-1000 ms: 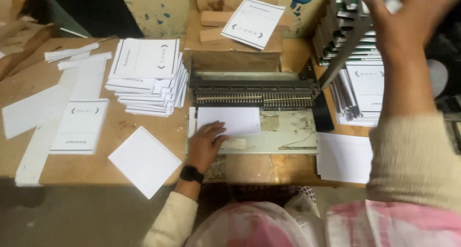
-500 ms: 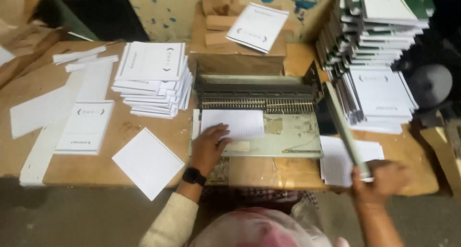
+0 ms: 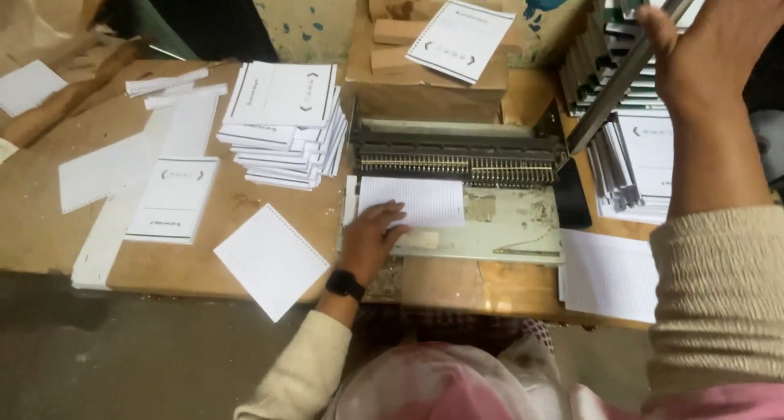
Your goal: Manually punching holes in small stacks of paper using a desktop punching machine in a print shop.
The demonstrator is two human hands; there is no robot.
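My left hand [image 3: 369, 239] lies flat, fingers spread, pinning the paper sheet [image 3: 412, 201] on the punching machine [image 3: 457, 163] at desk [image 3: 237, 199] centre, while my right hand [image 3: 719, 48], at one o'clock, has its grip wrapped round the lever [image 3: 629, 69].

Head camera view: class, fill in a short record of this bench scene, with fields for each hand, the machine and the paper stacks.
Left hand: flat on the white sheet on the machine bed
Right hand: gripping the raised metal lever
Machine: comb punching press at bench centre
Stacks: printed covers left of machine; bound booklets right
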